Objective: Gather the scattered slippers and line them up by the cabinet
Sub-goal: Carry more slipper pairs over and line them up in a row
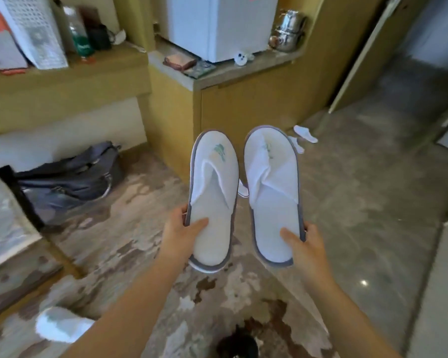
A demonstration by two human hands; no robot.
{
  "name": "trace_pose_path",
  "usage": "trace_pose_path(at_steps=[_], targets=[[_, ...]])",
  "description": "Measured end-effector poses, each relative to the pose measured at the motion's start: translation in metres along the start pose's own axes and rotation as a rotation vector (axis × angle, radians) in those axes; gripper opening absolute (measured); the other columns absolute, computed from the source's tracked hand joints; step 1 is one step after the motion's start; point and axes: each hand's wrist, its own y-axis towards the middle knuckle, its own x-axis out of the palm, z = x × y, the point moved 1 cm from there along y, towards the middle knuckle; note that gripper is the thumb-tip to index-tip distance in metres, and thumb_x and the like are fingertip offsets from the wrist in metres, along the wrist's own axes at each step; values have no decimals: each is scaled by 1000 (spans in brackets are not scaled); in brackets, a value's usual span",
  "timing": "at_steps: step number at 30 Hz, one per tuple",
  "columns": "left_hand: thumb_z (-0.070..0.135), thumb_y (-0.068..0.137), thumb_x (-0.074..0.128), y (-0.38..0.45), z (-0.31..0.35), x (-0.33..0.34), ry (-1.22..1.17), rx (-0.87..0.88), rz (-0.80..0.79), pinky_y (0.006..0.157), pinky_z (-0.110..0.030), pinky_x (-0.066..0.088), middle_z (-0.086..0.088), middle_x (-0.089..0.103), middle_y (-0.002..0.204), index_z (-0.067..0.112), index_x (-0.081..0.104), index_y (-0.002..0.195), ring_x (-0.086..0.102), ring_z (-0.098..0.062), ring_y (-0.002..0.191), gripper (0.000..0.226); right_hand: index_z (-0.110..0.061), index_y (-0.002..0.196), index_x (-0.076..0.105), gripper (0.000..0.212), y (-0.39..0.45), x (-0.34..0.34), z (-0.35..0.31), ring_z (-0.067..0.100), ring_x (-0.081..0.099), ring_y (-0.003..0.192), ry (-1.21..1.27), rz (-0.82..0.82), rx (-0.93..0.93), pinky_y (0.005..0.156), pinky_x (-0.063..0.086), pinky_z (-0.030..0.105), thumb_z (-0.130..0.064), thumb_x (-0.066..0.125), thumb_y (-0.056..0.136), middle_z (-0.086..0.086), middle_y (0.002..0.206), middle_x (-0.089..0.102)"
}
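Head: slippers point(243, 192) in both grips.

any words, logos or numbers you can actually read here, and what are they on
No text can be read in this picture.
Left slipper, held by the left hand: green embroidered mark on the toe, too blurred to read.
Right slipper, held by the right hand: fainter green mark, unreadable.
Bottle on the shelf: green label, blurred.
White fridge: pink sticker at the top edge, cut off.

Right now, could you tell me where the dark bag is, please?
In the head view, the dark bag lies on the floor at left, under the wooden shelf, left of the cabinet.
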Motion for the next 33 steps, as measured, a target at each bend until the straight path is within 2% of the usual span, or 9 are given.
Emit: trace_pose_path(at_steps=[5, 9, 12, 16, 19, 22, 24, 29, 33], targets=[[11, 80, 63, 47, 21, 122, -34, -27, -76, 69, -37, 52, 0, 63, 88, 21, 53, 90, 61, -26, 86, 17, -13, 100, 44, 20, 84, -88, -4, 16, 53, 81, 8, 107, -4, 62, 45, 27, -9, 56, 84, -1, 88, 53], [14, 79, 64, 80, 30, 193, 18, -82, -119, 81, -49, 52, -5, 63, 96, 21, 54, 94, 61, -31, 93, 19, -15, 99, 43, 20, 137, -136, -1, 10, 52, 79, 28, 158, 29, 62, 45, 27, -9, 55, 84, -3, 88, 52], [15, 79, 64, 112, 34, 240, 63, -100, -139, 72, -42, 52, 4, 60, 85, 25, 49, 85, 60, -27, 87, 18, -18, 100, 41, 22, 182, -160, 5, 4, 50, 79, 46, 198, 61, 60, 43, 23, -12, 56, 84, -10, 87, 50], [14, 79, 64, 175, 45, 303, 67, -128, -137, 74, -41, 50, -4, 60, 92, 18, 50, 94, 59, -26, 86, 21, -17, 102, 40, 24, 266, -185, 9, 4, 50, 79, 55, 250, 100, 58, 42, 23, -14, 56, 84, -10, 87, 50], [9, 81, 60, 234, 60, 357, -6, -140, -185, 68, -35, 49, -10, 61, 97, 12, 53, 97, 59, -25, 84, 19, -14, 100, 43, 22, 345, -206, -4, 6, 51, 77, 43, 301, 87, 58, 42, 24, -11, 57, 83, -6, 85, 52], [7, 82, 58, 294, 87, 414, -25, -139, -226, 76, -40, 48, -19, 61, 108, 0, 50, 110, 59, -34, 97, 30, -13, 97, 42, 22, 420, -230, -26, 14, 53, 78, 48, 367, 66, 60, 41, 27, -8, 58, 82, 0, 88, 52], [8, 82, 58, 327, 107, 448, -3, -120, -234, 79, -42, 48, -20, 61, 111, 0, 50, 110, 58, -35, 100, 31, -13, 96, 42, 22, 463, -244, -39, 18, 53, 81, 47, 386, 68, 62, 40, 28, -8, 58, 82, 4, 91, 53], [13, 83, 57, 402, 139, 518, 29, -108, -181, 87, -47, 49, -11, 61, 104, 13, 51, 100, 58, -31, 98, 17, -14, 99, 43, 23, 565, -269, -55, 13, 52, 80, 19, 314, 86, 65, 41, 28, -12, 58, 82, 1, 93, 53], [12, 84, 56, 463, 143, 569, 7, -125, -45, 84, -45, 48, -11, 61, 103, 13, 53, 102, 57, -30, 95, 18, -15, 98, 41, 22, 667, -287, -68, 2, 47, 74, -28, 181, 95, 57, 39, 20, -12, 57, 83, -10, 82, 48]])
